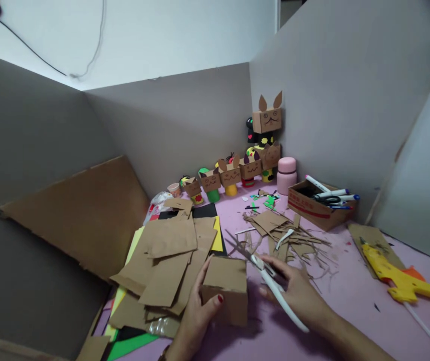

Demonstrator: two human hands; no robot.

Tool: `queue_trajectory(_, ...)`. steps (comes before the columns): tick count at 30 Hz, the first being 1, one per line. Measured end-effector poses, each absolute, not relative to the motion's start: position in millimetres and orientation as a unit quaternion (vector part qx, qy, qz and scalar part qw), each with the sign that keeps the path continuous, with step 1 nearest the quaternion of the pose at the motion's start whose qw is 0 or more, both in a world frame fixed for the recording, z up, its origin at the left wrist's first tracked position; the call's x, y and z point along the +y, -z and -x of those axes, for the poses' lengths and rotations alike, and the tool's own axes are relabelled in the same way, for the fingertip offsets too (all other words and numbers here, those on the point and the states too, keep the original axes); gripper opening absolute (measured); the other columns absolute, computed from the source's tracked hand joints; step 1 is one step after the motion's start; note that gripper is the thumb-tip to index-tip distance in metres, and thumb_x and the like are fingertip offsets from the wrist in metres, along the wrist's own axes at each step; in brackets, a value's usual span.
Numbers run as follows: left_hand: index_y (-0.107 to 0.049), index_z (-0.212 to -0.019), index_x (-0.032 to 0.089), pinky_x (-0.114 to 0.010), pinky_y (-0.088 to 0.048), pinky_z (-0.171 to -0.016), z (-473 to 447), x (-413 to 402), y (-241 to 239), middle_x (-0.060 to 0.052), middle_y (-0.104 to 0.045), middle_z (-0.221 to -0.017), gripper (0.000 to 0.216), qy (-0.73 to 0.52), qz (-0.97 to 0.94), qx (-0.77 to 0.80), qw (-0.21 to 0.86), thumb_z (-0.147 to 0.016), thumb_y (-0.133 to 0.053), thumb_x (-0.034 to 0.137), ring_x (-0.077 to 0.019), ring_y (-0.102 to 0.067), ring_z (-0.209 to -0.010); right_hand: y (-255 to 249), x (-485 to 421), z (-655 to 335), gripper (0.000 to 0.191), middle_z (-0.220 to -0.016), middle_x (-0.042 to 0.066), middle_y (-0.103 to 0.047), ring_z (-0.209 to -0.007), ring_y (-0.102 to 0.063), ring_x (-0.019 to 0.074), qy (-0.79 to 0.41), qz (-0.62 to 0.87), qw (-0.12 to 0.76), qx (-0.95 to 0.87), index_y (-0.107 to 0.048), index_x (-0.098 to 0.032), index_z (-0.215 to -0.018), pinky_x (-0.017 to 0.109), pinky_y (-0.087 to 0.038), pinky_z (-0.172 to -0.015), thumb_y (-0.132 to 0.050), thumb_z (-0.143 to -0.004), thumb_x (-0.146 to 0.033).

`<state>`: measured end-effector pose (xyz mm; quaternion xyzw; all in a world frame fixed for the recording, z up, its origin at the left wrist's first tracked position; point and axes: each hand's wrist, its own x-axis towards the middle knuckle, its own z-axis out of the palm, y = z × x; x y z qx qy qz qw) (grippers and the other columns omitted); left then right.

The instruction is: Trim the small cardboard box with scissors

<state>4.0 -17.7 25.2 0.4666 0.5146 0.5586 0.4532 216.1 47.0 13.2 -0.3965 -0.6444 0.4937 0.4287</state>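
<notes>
My left hand [200, 311] grips a small brown cardboard box [225, 275] by its left side, the thumb on its front face. The box is near the front of the pink table. In my right hand [293, 286] is a pair of white-handled scissors [265, 273], the blades pointing up and left, just above the box's top right corner. The blades look slightly apart, and I cannot tell whether they touch the box. A stack of cut cardboard sheets [170, 240] lies left of the box, over coloured paper.
Cardboard scraps [275, 225] lie beyond my right hand. A yellow glue gun [391, 276] rests at the right on the table. Behind are a marker box [316, 205], a pink bottle [286, 175] and several cardboard-headed animal figures [230, 175]. Grey panels [185, 115] enclose the table.
</notes>
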Motion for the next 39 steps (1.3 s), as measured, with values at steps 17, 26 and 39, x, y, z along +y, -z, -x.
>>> queue_trajectory(17, -0.047, -0.134, 0.024, -0.044, -0.038, -0.104, 11, -16, -31, -0.008, -0.053, -0.137, 0.086, -0.562, -0.487, 0.563, 0.360, -0.056, -0.077, 0.046, -0.0377, -0.030, -0.135, -39, 45, -260, 0.040, -0.096, 0.005, -0.064, -0.089, -0.059, 0.0231, -0.324, 0.339, 0.226, -0.854, -0.061, -0.033, -0.117, 0.034, -0.048, -0.077, -0.064, -0.078, -0.026)
queue_trajectory(26, -0.043, -0.136, 0.025, -0.042, -0.039, -0.103, 18, -15, -35, -0.006, -0.046, -0.144, 0.082, -0.504, -0.527, 0.584, 0.356, -0.063, -0.074, 0.043, -0.0362, -0.036, -0.132, -39, 44, -256, 0.035, -0.089, 0.004, -0.063, -0.082, -0.058, 0.0209, -0.284, 0.330, 0.204, -0.877, -0.061, -0.034, -0.115, 0.030, -0.045, -0.070, -0.059, -0.082, -0.023)
queue_trajectory(39, -0.048, -0.133, 0.023, -0.041, -0.036, -0.105, 12, -16, -42, -0.008, -0.048, -0.142, 0.083, -0.515, -0.508, 0.590, 0.359, -0.060, -0.075, 0.048, -0.0345, -0.036, -0.133, -27, 47, -260, 0.057, -0.080, 0.001, -0.062, -0.071, -0.058, 0.0169, -0.230, 0.315, 0.246, -0.887, -0.059, -0.038, -0.122, 0.024, -0.041, -0.062, -0.056, -0.075, -0.006)
